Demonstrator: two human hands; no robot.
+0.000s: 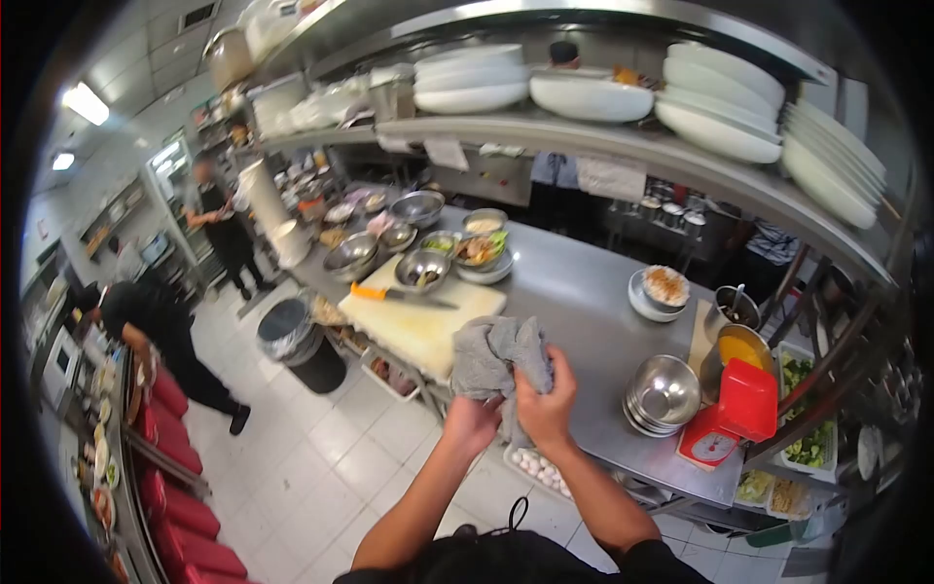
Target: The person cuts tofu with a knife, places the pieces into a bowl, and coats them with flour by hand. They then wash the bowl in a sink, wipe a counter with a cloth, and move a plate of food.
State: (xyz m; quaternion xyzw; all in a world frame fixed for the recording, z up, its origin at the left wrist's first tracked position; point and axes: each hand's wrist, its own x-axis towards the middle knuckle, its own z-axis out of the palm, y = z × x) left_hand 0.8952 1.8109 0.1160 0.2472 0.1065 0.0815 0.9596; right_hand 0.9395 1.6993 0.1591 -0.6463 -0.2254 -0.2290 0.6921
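Note:
A crumpled grey cloth point(498, 355) is held up in front of me, near the edge of the steel counter point(574, 282). My right hand point(547, 394) grips its right side with bent fingers. At its lower left, my left hand point(474, 419) is closed on it, the fingers partly hidden by the fabric. Just beyond the cloth lies a white cutting board point(418, 316), with an orange-handled knife point(404, 296) flat across its back part. A metal bowl point(422, 271) stands at the board's back edge.
Stacked metal bowls point(664, 394) and a red scale point(725, 419) stand at the right. Plates point(470, 80) fill the overhead shelf. A bin point(302, 346) is on the floor at left. Two people point(161, 331) point(226, 224) stand farther left. Eggs point(538, 469) sit below the counter.

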